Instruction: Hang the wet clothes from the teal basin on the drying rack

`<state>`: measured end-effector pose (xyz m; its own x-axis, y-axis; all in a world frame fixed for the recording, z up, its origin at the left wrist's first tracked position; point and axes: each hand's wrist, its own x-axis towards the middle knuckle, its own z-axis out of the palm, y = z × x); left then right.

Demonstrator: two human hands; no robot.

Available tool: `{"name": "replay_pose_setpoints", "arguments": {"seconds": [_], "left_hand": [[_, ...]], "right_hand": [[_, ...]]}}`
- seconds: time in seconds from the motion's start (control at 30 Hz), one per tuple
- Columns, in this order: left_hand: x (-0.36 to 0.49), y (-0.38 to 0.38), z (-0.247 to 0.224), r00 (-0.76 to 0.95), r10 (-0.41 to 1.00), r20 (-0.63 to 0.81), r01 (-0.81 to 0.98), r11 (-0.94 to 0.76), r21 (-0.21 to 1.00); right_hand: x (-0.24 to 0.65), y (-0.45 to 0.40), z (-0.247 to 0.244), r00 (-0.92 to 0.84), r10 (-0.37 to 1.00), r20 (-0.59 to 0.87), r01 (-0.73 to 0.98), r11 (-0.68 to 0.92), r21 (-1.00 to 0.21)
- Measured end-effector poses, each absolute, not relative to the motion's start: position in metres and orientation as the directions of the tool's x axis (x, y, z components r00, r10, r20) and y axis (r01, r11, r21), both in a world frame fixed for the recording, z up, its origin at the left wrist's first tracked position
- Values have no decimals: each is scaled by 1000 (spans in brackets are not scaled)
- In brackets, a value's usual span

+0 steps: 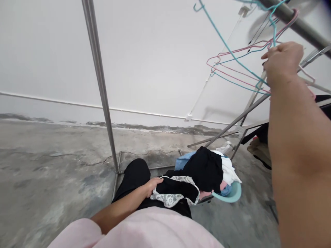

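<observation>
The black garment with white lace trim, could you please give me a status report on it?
Left hand gripping black garment with white lace trim by one end. Right hand raised, closed on slim turquoise hanger. Pink hangers close by.

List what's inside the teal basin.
Teal basin: black cloth heaped on top, white cloth right, light-blue cloth left, pink cloth lower down. The pile hides the bottom and anything buried in it.

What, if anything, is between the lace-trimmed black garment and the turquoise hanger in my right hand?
Nothing visible seems to block the way from the lace-trimmed black garment up to the turquoise hanger; the piled clothes sit lower, beside the garment.
</observation>
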<state>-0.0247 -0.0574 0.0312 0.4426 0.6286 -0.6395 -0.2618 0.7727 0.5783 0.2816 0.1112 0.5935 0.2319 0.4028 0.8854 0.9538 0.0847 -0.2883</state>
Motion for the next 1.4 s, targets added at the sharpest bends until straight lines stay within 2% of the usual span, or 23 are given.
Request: {"name": "replay_pose_setpoints", "arguments": {"seconds": [0.07,0.1,0.17,0.27,0.37,0.47,0.57,0.67,0.73,0.83,0.97,1.2,1.4], "left_hand": [[-24,-57,31,440,628,-642,-260,774,578],[-24,-57,32,438,627,-644,-258,774,578],[-24,-56,34,436,627,-645,-260,775,576],[-25,-56,40,437,631,-641,-280,773,570],[-26,-57,47,442,619,-649,-299,784,544],[-25,-57,48,448,597,-665,-327,802,500],[-23,-55,45,455,582,-674,-361,812,459],[-24,-52,44,433,605,-668,-397,794,461],[-26,-51,49,411,634,-654,-422,769,480],[-29,-50,60,385,681,-623,-456,727,513],[-32,-48,77,350,735,-580,-510,669,540],[-34,-42,105,347,764,-544,-600,627,498],[-34,-45,126,396,800,-452,-617,596,514]], "right_hand": [[272,107,597,428,433,793,864,62,-500],[268,103,597,466,448,763,833,67,-548],[263,91,587,454,472,756,822,106,-560],[267,69,548,402,467,788,784,269,-559],[272,43,481,374,477,795,680,442,-585],[260,9,404,336,630,701,479,526,-702],[237,-24,341,224,855,468,208,427,-880],[219,-45,301,154,965,212,-20,217,-976],[213,-51,286,167,971,171,-131,193,-972],[210,-56,273,147,962,228,-237,258,-936],[208,-61,266,30,972,234,-280,232,-931],[222,-65,258,-255,933,253,-276,181,-944],[231,-56,221,-319,940,120,-145,77,-986]]}}
